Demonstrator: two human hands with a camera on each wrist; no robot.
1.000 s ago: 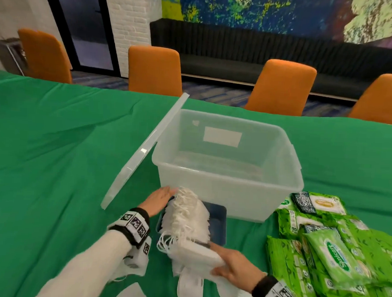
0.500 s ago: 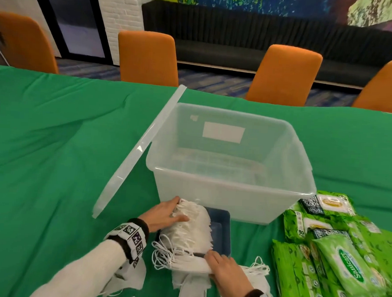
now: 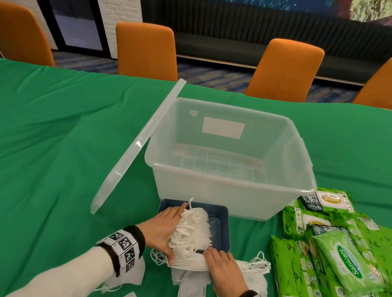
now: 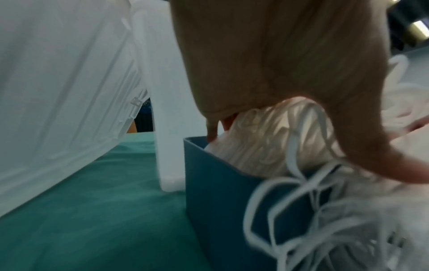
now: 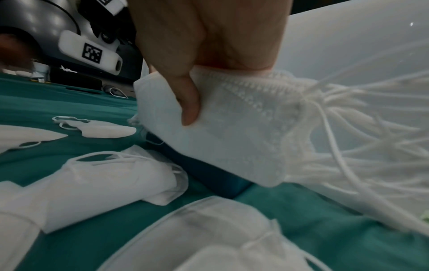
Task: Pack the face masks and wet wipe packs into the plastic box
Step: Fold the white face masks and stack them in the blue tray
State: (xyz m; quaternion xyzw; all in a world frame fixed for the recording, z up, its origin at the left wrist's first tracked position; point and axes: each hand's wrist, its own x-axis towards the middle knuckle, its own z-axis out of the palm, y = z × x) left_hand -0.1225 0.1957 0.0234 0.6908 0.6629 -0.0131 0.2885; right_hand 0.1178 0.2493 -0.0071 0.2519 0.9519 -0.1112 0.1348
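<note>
1. Fingers [image 3: 175, 212] of the left hand [image 3: 161, 229], pressed together, lie flat against a stack of face masks [image 3: 194, 231] resting in a blue tray [image 3: 222, 221].
2. The right hand [image 3: 225, 269] pinches the stack's near end.
3. The plastic box [image 3: 210, 190] stands open just behind, wet wipe packs [image 3: 344, 260] to its right.

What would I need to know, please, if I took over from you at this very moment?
Left hand presses flat on the left side of the stack of face masks; right hand grips its near end.
The stack lies partly in the blue tray before the plastic box; loose masks lie on the cloth nearer you, wet wipe packs to the right.
Done: lid off, leaning on the box's left side; box empty.
Left: pack the stack, loose masks and wipes.
</note>
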